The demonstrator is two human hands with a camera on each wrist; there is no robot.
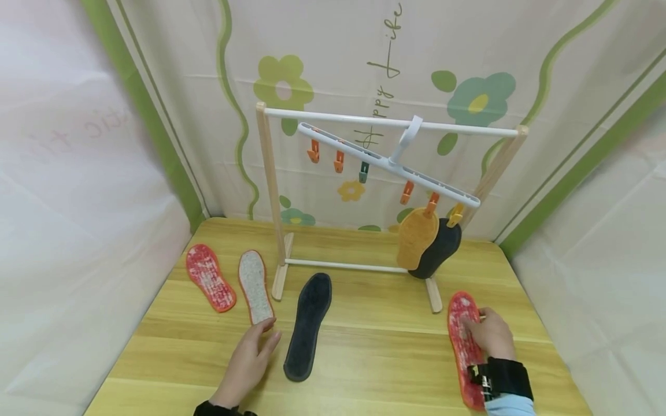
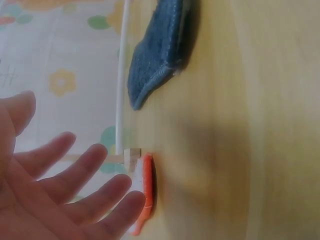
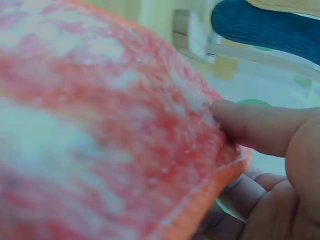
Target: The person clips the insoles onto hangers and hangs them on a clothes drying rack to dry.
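Observation:
At the right of the head view, my right hand (image 1: 491, 335) pinches the edge of a red-and-white insole (image 1: 459, 318). The right wrist view shows the thumb on top of this insole (image 3: 120, 130) and fingers beneath its orange rim. My left hand (image 1: 245, 363) has its fingers spread and nothing in its grasp. It is over the near end of a grey insole with an orange rim (image 1: 253, 282); contact cannot be told. Just right of that hand lies a black insole (image 1: 308, 329). Another red-and-white insole (image 1: 210, 278) lies at the far left.
A wooden rack with a white top bar (image 1: 338, 118) stands at the back. From it hangs a tilted white clip hanger (image 1: 385, 164) with orange, green and yellow clips. A yellow insole (image 1: 416, 237) and a dark insole (image 1: 442, 245) hang at its right end.

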